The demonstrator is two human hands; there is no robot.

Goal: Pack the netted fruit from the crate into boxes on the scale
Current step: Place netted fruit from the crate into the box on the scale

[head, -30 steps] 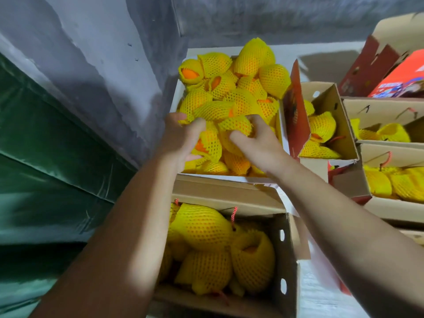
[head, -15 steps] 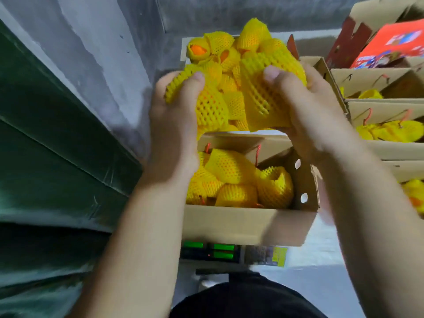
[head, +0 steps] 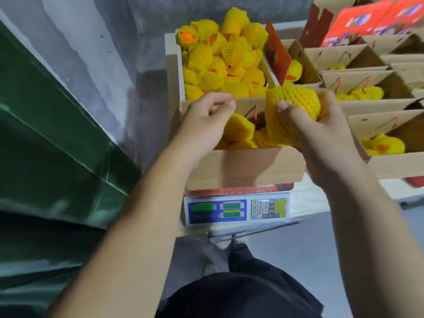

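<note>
Head view: left hand has dropped its fruit, right still loaded

Half a second ago both hands carried netted fruit above the box (head: 245,166). Now the left hand (head: 204,125) sits over the box's left side, grip loosely curled and narrow, holding nothing. Its fruit is presumably in the box. The right hand (head: 321,138) stays clamped on a netted fruit (head: 291,106) above the box's right edge. The box rests on the scale (head: 236,210), whose readout is unreadable. The crate (head: 181,72) behind remains heaped. Likely next: right-hand drop, then weight check.
</note>
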